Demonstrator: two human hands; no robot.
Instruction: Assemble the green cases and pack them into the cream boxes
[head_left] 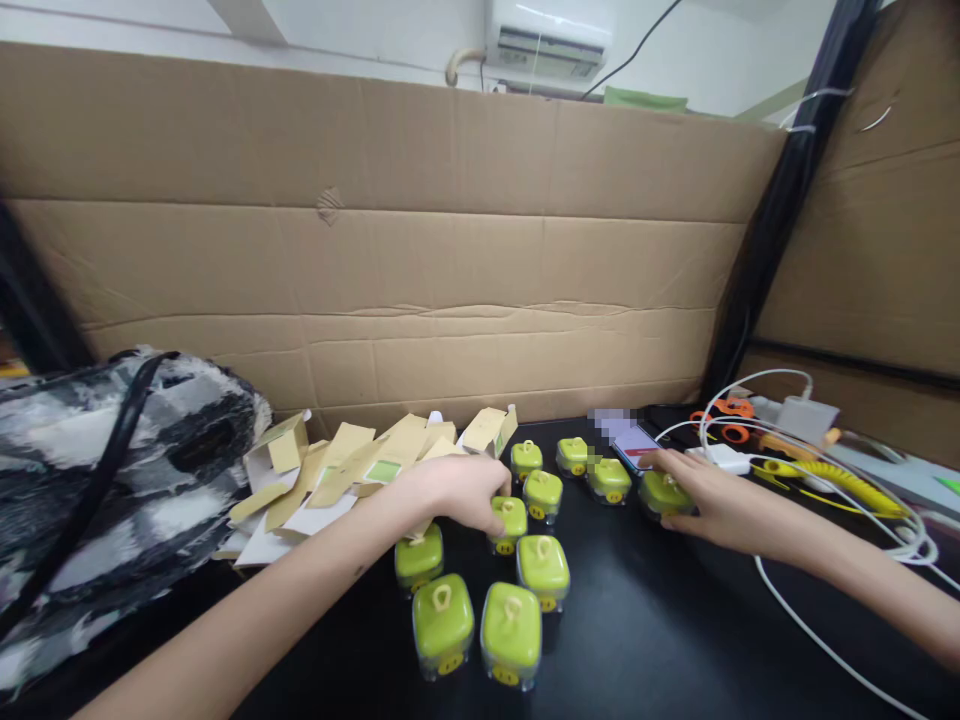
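Two hands among green-lidded jars on a black table.
Left hand [457,490] curls loosely over one jar [511,520] mid-cluster; right hand [712,505] grips another jar [661,493] beside the phone [636,440].

Across most of the frame we see a creased cardboard wall [390,250], its flaps joined in horizontal seams; a second cardboard panel [870,230] closes off the right side. Between them, in the upper right, we find a black post [787,190] running down at a slant to the black tabletop [652,640] that fills the lower part of the frame. Above the cardboard, along the top edge, we make out a white room wall [360,25] and a wall-mounted air conditioner [547,38] — a dark cable [637,45] trails off to its right. The light is even and soft, leaving dull reflections on the tabletop.
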